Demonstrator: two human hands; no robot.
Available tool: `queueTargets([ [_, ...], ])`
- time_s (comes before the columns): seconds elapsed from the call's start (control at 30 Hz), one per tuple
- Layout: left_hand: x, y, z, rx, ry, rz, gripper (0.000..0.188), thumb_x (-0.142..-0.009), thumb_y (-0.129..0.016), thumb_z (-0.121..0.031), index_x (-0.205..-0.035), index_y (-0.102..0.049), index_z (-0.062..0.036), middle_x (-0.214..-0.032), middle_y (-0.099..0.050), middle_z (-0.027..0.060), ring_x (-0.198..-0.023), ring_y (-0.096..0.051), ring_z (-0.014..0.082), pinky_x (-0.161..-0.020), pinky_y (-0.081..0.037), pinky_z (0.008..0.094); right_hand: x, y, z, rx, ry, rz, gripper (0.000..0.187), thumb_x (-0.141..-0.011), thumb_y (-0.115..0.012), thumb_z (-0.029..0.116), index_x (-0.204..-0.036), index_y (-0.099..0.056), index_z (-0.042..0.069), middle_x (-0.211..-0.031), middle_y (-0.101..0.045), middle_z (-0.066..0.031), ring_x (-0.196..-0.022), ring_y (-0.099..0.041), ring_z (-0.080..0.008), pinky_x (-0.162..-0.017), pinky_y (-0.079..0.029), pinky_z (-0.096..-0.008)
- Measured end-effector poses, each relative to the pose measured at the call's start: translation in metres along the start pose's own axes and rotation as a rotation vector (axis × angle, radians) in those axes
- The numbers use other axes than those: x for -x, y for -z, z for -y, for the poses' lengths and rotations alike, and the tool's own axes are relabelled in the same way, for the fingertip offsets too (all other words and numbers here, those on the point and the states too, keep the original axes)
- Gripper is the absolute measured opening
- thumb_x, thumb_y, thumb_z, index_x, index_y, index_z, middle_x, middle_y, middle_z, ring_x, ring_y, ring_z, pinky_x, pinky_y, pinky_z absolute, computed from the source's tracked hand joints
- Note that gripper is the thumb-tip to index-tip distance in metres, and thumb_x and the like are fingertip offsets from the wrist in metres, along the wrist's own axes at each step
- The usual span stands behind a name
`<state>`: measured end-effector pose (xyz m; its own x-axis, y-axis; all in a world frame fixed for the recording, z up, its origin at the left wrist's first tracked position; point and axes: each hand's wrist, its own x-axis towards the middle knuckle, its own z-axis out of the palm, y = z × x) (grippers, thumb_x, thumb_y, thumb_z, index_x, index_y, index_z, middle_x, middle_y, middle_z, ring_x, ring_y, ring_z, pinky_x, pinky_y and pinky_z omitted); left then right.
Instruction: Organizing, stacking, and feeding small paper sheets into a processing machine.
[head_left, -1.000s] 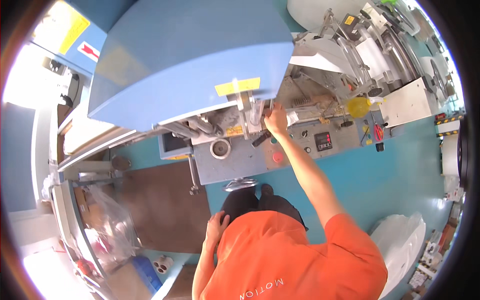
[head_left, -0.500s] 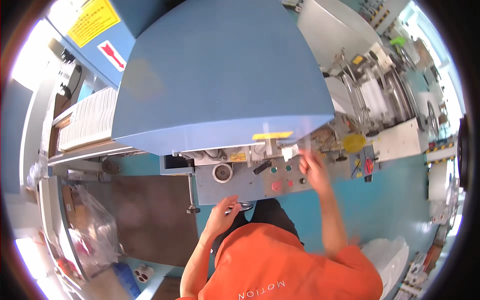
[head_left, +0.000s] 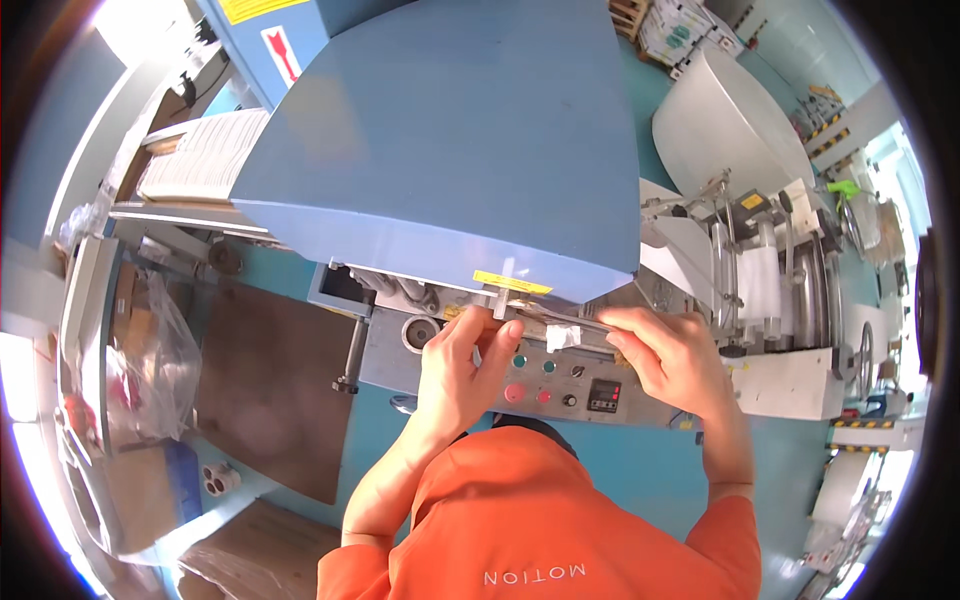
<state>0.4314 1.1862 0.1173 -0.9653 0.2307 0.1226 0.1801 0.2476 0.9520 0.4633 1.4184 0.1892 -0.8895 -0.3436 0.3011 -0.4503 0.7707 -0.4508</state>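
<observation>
Both my hands are at the front of a blue-covered machine [head_left: 440, 130]. My left hand [head_left: 455, 370] is raised beside a small metal bracket [head_left: 501, 303] under the cover's edge; its thumb and fingers are apart, some fingertips hidden. My right hand [head_left: 675, 360] has thumb and fingers bent around the right end of a thin grey strip [head_left: 565, 318], which runs toward the bracket. Between the hands a crumpled white piece [head_left: 563, 337], like paper or tape, sits just below the strip. Beneath them lies a control panel [head_left: 545, 382] with green and red buttons and a small display.
A round metal fitting [head_left: 421, 333] sits on the panel's left. Rollers [head_left: 765, 275] and a large white roll [head_left: 730, 125] stand to the right. White stacked sheets [head_left: 205, 155] fill a rack at left. A brown mat [head_left: 270, 380] covers floor at lower left.
My left hand has risen from near my lap to the bracket. My right hand is now at the strip's right end, right of the white piece it was beside. The view has shifted.
</observation>
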Motion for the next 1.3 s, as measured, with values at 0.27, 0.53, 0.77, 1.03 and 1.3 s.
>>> queueTargets([
  [0.27,0.004,-0.013,-0.009,-0.061,-0.007,-0.135,0.03,-0.096,-0.062,-0.023,-0.08,-0.051,-0.0003,-0.062,-0.055,0.009,-0.054,-0.05,0.0165,-0.052,-0.04,0.0287,0.029,-0.086,-0.06,-0.249,0.278,-0.064,0.059,-0.081,-0.059,-0.012,-0.135,-0.046,0.009,-0.079,-0.062,-0.0109,-0.059,-0.06,-0.0271,-0.05,-0.048,-0.0375],
  [0.53,0.003,-0.017,-0.004,-0.188,-0.044,-0.159,0.03,-0.096,-0.06,-0.018,-0.076,-0.046,-0.0001,-0.063,-0.056,0.0136,-0.053,-0.053,0.0264,-0.05,-0.042,0.0339,0.022,-0.078,-0.042,-0.222,0.263,-0.061,0.053,-0.082,-0.052,-0.017,-0.13,-0.054,0.005,-0.075,-0.06,-0.0109,-0.061,-0.062,-0.0226,-0.053,-0.049,-0.0337],
  [0.77,0.005,-0.026,-0.002,0.057,0.054,-0.115,0.041,-0.105,-0.042,-0.033,-0.084,-0.054,0.0003,-0.061,-0.053,0.0089,-0.05,-0.046,0.0178,-0.05,-0.039,0.0318,-0.006,0.021,0.015,0.252,0.151,0.251,0.057,-0.079,-0.064,-0.004,-0.132,-0.06,0.018,-0.071,-0.058,-0.0054,-0.052,-0.057,-0.0211,-0.047,-0.049,-0.0354],
  [1.03,-0.002,-0.03,0.0,-0.171,-0.06,-0.289,0.032,-0.094,-0.063,-0.027,-0.09,-0.048,0.0001,-0.065,-0.055,0.0094,-0.052,-0.051,0.0208,-0.049,-0.043,0.035,0.028,0.047,0.047,-0.2,-0.393,0.056,0.025,-0.089,-0.063,-0.001,-0.114,-0.061,0.0,-0.072,-0.062,-0.0083,-0.055,-0.057,-0.0142,-0.053,-0.045,-0.0272],
  [1.3,-0.008,-0.013,-0.01,1.076,0.716,0.34,0.07,-0.101,-0.022,-0.061,-0.086,-0.055,-0.0013,-0.061,-0.053,0.0046,-0.046,-0.047,0.017,-0.044,-0.031,0.0246,0.031,0.012,0.006,-0.214,-0.095,-0.023,0.021,-0.093,-0.061,0.004,-0.113,-0.062,-0.001,-0.08,-0.066,-0.0111,-0.063,-0.064,-0.0164,-0.055,-0.048,-0.0276],
])
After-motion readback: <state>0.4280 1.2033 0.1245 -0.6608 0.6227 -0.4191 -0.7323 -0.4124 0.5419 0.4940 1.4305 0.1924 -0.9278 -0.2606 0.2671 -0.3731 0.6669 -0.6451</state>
